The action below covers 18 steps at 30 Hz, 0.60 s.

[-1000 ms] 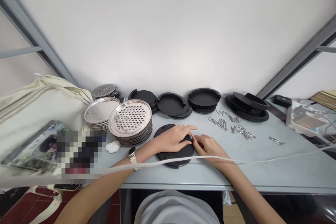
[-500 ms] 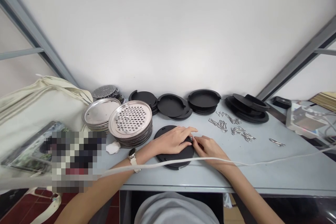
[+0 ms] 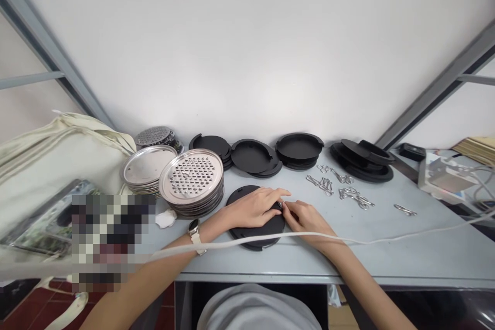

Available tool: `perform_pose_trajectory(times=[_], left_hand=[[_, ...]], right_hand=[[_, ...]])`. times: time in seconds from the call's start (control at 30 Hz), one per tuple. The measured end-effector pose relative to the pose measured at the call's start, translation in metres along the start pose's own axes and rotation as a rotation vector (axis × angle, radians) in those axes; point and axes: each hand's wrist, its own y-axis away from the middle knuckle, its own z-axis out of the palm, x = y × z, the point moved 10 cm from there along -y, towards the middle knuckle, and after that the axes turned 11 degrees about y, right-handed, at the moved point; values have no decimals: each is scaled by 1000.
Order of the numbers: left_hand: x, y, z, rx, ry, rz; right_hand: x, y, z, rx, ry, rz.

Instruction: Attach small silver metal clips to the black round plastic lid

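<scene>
A round black plastic disc lies flat on the table in front of me. My left hand rests across its top, palm down, with thumb and fingers stretched toward the right rim. At that rim my right hand pinches with thumb and index finger. A small shiny metal piece shows between the fingertips; most of it is hidden. Loose wire-like metal clips lie to the right of my hands, and one separate clip lies farther right.
Round metal grater plates and plain metal discs are stacked at left. Black round parts stand in piles along the wall. A white cable crosses in front of my forearms. A cream bag leans at left; a white scrap lies nearby.
The view has shifted very slightly. Both hands keep nearly the same places at the black disc, with the right fingertips still pinched at its rim.
</scene>
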Motion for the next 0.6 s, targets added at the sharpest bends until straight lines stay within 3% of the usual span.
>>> perform_pose_trajectory(times=[0.6], left_hand=[[-4,-1,0,13,53,-2]], right_hand=[[1,2,0,-2,23,7]])
